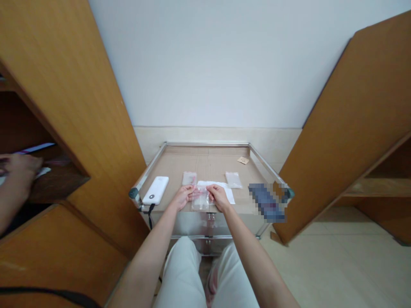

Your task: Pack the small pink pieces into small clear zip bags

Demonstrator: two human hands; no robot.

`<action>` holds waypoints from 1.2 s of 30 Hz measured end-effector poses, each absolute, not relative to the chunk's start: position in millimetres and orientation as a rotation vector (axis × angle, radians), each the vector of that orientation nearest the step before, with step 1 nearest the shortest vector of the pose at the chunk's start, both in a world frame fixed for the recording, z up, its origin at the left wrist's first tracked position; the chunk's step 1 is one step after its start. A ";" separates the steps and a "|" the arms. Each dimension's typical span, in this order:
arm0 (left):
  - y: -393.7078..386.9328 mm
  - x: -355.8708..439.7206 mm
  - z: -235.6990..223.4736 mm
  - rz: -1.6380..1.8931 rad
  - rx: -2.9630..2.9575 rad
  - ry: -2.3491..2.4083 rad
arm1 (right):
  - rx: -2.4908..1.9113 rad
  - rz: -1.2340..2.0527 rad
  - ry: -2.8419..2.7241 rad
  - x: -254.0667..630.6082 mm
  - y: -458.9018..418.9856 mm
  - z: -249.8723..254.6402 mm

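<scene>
A small clear zip bag (201,201) is stretched between my two hands at the front edge of the table. My left hand (183,196) pinches its left side, and my right hand (218,196) grips its upper right. What the bag contains, if anything, is too small to make out. Behind it lies a white sheet of paper (228,193), partly covered by my right hand. One more clear bag (189,177) rests just beyond my left hand. Farther right, past my right hand, a clear bag with whitish contents (233,179) lies flat.
The low table (205,160) has a raised metal rim. On its left lies a white power bank (156,190) with a black strap; a tan paper tag (243,160) sits back right, a blurred dark item (268,203) front right. Another person's hand (21,171) is in the left cabinet.
</scene>
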State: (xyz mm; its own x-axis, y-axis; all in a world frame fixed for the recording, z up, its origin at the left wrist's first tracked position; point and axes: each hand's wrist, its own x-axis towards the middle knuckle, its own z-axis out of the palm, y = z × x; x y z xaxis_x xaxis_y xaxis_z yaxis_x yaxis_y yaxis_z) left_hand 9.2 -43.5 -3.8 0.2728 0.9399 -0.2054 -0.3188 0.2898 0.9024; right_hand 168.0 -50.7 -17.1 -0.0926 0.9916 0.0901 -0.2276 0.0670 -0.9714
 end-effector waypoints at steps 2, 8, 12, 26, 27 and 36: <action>-44.7 9.4 -1.8 0.997 0.881 0.893 | -0.922 1.331 -1.135 168.3 -50.6 -16.7; -47.1 10.5 0.7 1.013 0.883 0.919 | -0.915 1.350 -1.129 168.2 -51.5 -13.4; -46.8 9.8 -1.7 1.013 0.899 0.927 | -0.951 1.322 -1.153 167.0 -52.5 -14.5; -50.6 11.6 -0.9 0.954 0.991 0.954 | -1.028 1.318 -1.213 162.8 -58.5 -9.3; -50.9 11.8 -0.4 0.950 0.987 0.960 | -1.028 1.313 -1.213 162.8 -58.4 -9.3; -51.7 12.1 1.7 0.933 0.999 0.970 | -1.046 1.339 -1.176 161.7 -58.1 -8.4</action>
